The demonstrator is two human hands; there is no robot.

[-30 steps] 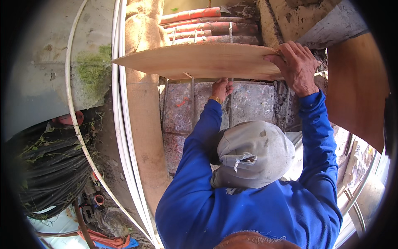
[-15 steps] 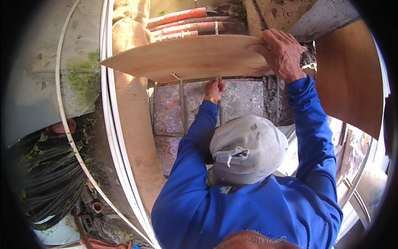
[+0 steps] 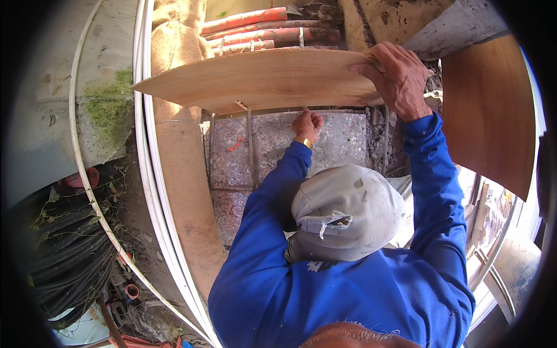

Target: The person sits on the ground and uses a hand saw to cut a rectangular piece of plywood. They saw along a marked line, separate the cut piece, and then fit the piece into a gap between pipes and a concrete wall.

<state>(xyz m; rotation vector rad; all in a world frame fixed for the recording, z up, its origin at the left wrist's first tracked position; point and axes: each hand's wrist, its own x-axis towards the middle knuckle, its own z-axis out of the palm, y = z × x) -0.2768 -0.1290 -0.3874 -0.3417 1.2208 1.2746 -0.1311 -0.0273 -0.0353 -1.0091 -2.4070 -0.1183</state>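
Observation:
A thin plywood board (image 3: 261,78) stands tilted on edge across the view, its broad face towards me. My right hand (image 3: 401,81) is closed over the board's upper edge near its right end. Just below the board's lower edge is my left hand (image 3: 308,126), with a gold-coloured watch at its wrist. Its fingers are curled shut, and what they hold, if anything, is hidden. Thin upright metal rods (image 3: 251,142) stand in front of a speckled grey slab (image 3: 336,139). A grey cloth-covered form with a torn hole (image 3: 348,211) bulges between my blue-sleeved arms.
White pipes (image 3: 152,162) and a tan, fabric-wrapped post (image 3: 180,162) run along the left. Black hose coils (image 3: 69,255) lie at lower left. Red pipes (image 3: 261,36) are stacked behind the board. Another brown board (image 3: 490,110) leans at right.
My left hand has dropped slightly and shifted a little to the right, away from the board's lower edge. My right hand keeps its hold on the plywood. The view has shifted slightly.

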